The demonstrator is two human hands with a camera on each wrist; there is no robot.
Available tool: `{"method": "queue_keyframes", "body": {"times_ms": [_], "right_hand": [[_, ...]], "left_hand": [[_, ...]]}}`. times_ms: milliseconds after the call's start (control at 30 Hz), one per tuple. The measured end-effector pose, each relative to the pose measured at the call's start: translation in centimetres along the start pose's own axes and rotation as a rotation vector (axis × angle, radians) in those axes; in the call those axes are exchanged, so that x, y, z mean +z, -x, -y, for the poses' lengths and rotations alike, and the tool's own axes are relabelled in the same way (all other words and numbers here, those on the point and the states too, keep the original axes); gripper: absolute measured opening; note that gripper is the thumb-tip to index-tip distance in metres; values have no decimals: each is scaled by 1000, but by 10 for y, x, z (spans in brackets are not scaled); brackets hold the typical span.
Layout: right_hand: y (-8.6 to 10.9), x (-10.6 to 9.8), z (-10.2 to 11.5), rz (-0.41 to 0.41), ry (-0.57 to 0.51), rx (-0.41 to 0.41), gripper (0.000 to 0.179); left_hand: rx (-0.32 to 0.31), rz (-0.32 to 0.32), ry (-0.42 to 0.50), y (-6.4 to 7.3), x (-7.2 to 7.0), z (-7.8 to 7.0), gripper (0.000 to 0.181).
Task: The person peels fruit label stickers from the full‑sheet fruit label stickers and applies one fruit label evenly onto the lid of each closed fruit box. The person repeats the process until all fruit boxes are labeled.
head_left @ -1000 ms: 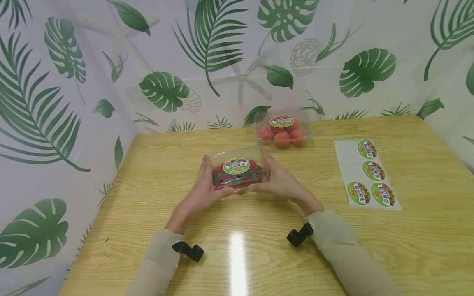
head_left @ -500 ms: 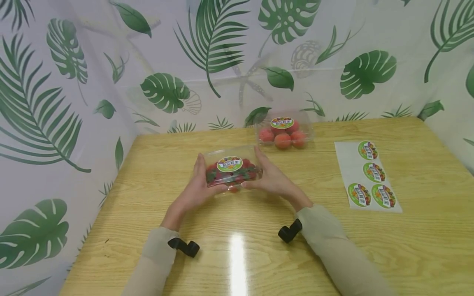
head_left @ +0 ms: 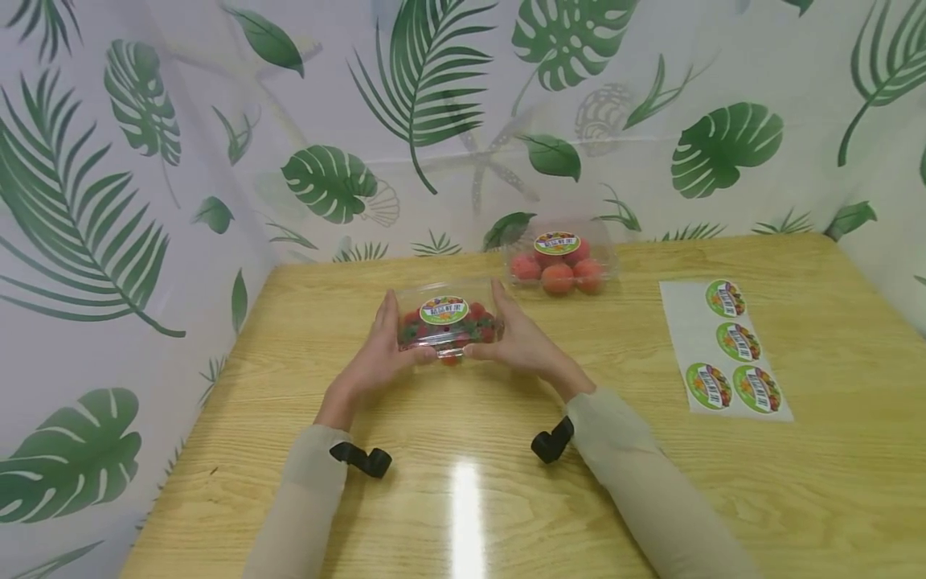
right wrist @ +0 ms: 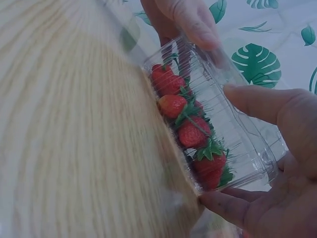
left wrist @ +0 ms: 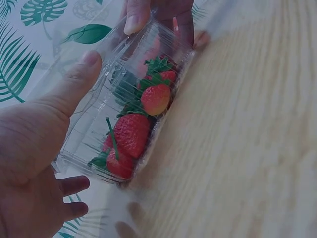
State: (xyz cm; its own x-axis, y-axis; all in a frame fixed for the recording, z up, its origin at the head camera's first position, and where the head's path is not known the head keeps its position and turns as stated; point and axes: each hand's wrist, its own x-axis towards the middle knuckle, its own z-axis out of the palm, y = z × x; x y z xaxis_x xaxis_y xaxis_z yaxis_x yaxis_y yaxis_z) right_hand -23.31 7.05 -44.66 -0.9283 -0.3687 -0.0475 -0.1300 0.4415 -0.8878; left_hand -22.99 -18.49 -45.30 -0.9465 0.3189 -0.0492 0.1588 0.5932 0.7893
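Note:
A clear plastic clamshell box [head_left: 452, 333] of strawberries [left wrist: 132, 135] is between my two hands, with an oval fruit label [head_left: 444, 310] on its lid. My left hand [head_left: 374, 359] grips the box's left end, its thumb along the front edge. The opposite end is held by my right hand [head_left: 526, 344], whose thumb also lies at the front rim. In the right wrist view, fingers [right wrist: 225, 206] of that hand reach low on the box's end. Whether the box's underside touches the table cannot be told.
Behind and to the right stands a second clear box with peach-like fruits [head_left: 558, 279] and a similar label. A white sheet [head_left: 678, 318] with several round stickers lies on the right of the wooden table [head_left: 347, 515]. A leaf-patterned cloth [head_left: 239, 185] hangs behind.
Both hands have carried the strawberry box a little to the left and farther from me, and the box has turned straighter. The peach box and sticker sheet stay put.

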Motion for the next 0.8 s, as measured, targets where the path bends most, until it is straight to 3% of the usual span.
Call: {"method": "queue_keyframes", "body": {"times_ms": [567, 800], "right_hand": [[-26, 3, 5, -64, 78, 1, 116], [-34, 4, 11, -73, 76, 43, 116]], "left_hand": [[-20, -36, -25, -18, -11, 4, 112], [-39, -58, -34, -21, -14, 2, 109]]}}
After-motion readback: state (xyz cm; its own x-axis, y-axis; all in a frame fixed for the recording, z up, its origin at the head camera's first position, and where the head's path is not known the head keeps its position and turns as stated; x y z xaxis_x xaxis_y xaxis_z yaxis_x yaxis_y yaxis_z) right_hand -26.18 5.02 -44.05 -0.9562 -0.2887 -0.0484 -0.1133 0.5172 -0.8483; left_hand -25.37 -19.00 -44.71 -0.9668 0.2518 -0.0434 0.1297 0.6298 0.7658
